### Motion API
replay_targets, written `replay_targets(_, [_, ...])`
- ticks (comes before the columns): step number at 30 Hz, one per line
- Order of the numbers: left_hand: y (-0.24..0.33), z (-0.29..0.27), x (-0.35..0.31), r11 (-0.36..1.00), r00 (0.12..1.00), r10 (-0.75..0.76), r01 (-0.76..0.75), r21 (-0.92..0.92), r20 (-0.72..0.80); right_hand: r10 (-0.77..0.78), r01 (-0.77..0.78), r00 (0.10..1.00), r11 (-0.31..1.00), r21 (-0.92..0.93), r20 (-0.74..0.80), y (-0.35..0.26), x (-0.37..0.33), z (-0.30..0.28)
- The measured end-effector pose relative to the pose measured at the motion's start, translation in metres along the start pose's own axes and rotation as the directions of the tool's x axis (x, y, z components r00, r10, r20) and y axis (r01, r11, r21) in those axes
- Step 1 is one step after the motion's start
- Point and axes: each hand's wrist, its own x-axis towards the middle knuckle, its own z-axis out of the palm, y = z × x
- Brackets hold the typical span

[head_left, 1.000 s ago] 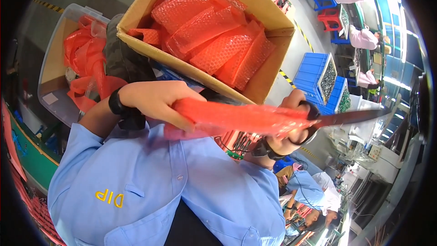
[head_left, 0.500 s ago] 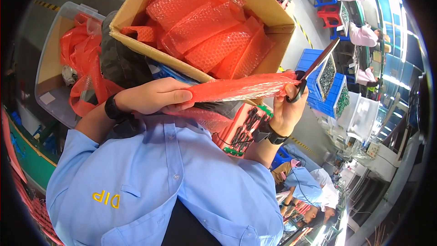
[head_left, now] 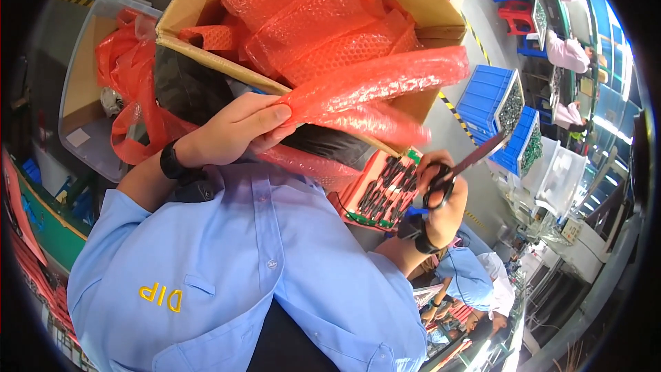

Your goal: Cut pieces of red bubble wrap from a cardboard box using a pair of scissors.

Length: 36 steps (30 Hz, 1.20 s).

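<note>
Red wrap (head_left: 379, 83) is pinched at its near end by the left hand (head_left: 237, 131), the thumb lying flat on top and the fingers folded beneath, closed with no gap to be seen. From that grip the wrap reaches out over the near edge of the box (head_left: 224, 64), its far part parted into two lengths with loose ends. The right hand (head_left: 447, 210) has its fingers curled round the black handles of the scissors (head_left: 475, 156); how far the blades stand apart cannot be told. They point up and away, clear of the wrap.

Half a second ago the right hand was at the wrap's far end, scissors and all; now it has dropped lower and come away, leaving that end unheld. The left hand keeps its pinch in nearly the same place.

Counted: one pair of scissors, one box with a heap of red sheets (head_left: 303, 27) too overlapped to number, one bin (head_left: 96, 148) with more red strips (head_left: 134, 62), one tray (head_left: 382, 189) of black parts near the right hand, two blue crates (head_left: 485, 100), one red stool (head_left: 516, 18).
</note>
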Motion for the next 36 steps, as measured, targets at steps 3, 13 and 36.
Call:
replay_targets(3, [-0.007,-0.003,0.0,0.986,0.996,0.065,-0.054,-0.157,0.062,0.067,-0.087,0.978,0.992,0.095,0.197,-0.01,-0.015,0.004])
replay_targets(13, [-0.001,0.007,0.007,0.991,0.998,0.054,-0.052,-0.121,0.011,0.149,-0.086,0.759,0.988,-0.129,0.634,0.018,0.008,0.086])
replay_targets(36, [-0.009,0.014,0.006,0.968,0.982,0.104,-0.064,0.244,-0.156,0.151,-0.002,0.759,0.973,-0.23,0.633,0.011,0.014,0.097])
